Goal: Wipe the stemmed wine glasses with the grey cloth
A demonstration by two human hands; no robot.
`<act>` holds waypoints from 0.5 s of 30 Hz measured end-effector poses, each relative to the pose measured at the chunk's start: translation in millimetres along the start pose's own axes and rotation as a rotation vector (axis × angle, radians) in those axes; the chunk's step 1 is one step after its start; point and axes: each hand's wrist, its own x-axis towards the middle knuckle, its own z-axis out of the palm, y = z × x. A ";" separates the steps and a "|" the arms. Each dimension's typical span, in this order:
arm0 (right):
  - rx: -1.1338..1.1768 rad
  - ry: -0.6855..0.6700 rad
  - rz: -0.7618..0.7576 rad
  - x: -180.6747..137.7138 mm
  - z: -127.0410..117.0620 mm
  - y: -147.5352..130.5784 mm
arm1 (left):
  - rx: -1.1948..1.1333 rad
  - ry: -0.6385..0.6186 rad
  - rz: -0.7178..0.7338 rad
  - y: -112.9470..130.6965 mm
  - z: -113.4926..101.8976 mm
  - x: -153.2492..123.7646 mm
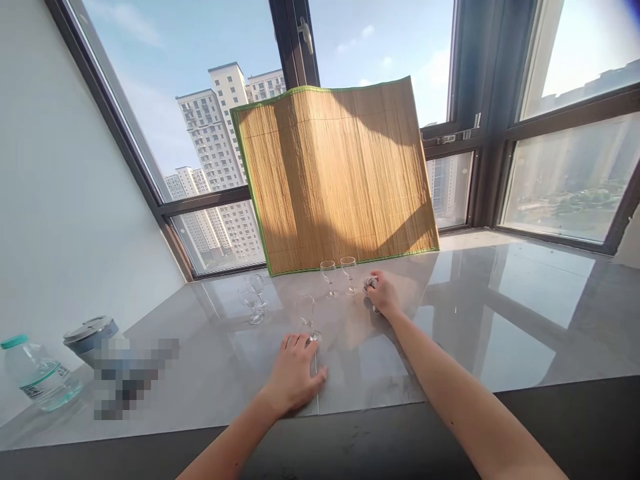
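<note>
My left hand (pixel 296 373) lies palm down on the grey sill with its fingers spread. Its fingertips reach the foot of a clear stemmed glass (pixel 313 327), whose bowl is hard to make out against the sill. Farther out, my right hand (pixel 384 293) is closed around a small crumpled-looking grey-and-white thing (pixel 371 284); its kind is not clear. Just left of that hand, two stemmed glasses stand upright, a nearer-to-hand glass (pixel 349 275) and another glass (pixel 329 279). Two rounder stemmed glasses, a front one (pixel 253 308) and a rear one (pixel 257 288), stand close together at left.
A bamboo mat (pixel 345 180) with green edging leans against the window behind the glasses. On the far left are a clear bottle (pixel 45 380) with a green cap and a lidded cup (pixel 93 337), beside a blurred-out patch. The sill's front edge (pixel 200 430) runs below my hands.
</note>
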 end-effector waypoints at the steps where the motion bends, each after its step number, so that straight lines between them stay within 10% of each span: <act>1: 0.004 0.003 -0.004 0.0 0.2 -0.1 | 0.030 0.003 -0.035 -7.8 -2.7 -6.1; 15: -0.033 -0.011 -0.001 -4.1 -3.1 -4.1 | 0.217 -0.056 -0.504 -115.3 -24.4 -20.4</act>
